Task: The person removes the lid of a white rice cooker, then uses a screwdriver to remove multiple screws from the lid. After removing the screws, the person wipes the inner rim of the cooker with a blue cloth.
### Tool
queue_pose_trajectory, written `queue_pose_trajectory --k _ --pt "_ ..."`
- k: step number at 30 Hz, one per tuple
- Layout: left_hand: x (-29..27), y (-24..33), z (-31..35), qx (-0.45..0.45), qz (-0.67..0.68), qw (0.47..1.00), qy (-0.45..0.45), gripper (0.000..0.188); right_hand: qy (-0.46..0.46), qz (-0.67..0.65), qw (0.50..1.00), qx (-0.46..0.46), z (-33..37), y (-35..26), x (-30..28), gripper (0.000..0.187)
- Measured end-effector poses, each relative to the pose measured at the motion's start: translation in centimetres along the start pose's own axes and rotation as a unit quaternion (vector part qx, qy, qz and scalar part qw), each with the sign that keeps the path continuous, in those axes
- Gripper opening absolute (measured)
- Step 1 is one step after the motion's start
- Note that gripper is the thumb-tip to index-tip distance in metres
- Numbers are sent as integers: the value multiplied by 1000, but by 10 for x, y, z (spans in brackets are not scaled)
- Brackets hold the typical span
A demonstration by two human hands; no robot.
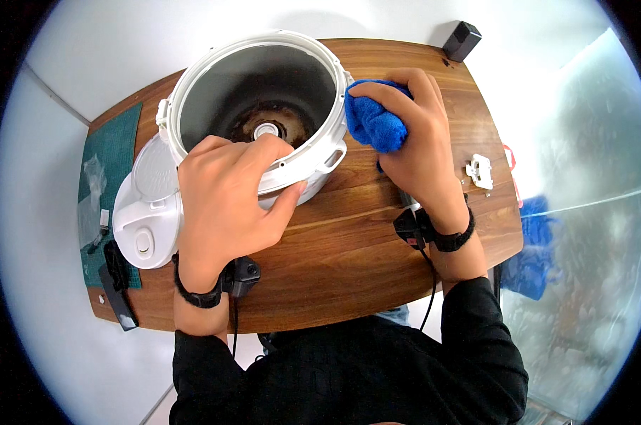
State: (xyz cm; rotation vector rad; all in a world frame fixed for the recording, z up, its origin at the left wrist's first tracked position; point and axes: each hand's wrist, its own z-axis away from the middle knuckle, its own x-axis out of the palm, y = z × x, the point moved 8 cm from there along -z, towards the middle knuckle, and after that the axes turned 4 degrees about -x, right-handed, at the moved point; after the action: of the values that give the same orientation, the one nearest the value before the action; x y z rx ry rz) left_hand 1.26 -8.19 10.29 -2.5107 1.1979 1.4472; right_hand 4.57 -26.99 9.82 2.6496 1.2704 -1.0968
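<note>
A white rice cooker body (308, 164) stands on the wooden table, its inner pot out. Inside are grey walls, brown-black stains on the bottom and a round white centre piece (266, 131). My left hand (228, 191) grips the near rim, fingers over the edge and thumb against the outside. In my right hand (423, 134) is a bunched blue cloth (378, 126), pressed to the outer right side of the rim. The cloth hides the spot it touches. A white lid (147, 223) lies to the left, partly behind my left hand.
On the left, a green mat (115, 145) carries a clear plastic bag (90, 195). A black elongated object (118, 297) lies near the table's left corner. To the right is a small white plastic part (480, 171). A black box (462, 41) stands at the far right corner.
</note>
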Motion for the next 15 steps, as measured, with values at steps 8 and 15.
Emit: queue_pose_trajectory --k 8,15 --pt "0 1 3 21 9 999 29 34 -40 3 998 -52 4 -16 -2 43" --pt "4 1 4 7 -2 1000 22 36 -60 -2 995 -80 0 -20 -7 44"
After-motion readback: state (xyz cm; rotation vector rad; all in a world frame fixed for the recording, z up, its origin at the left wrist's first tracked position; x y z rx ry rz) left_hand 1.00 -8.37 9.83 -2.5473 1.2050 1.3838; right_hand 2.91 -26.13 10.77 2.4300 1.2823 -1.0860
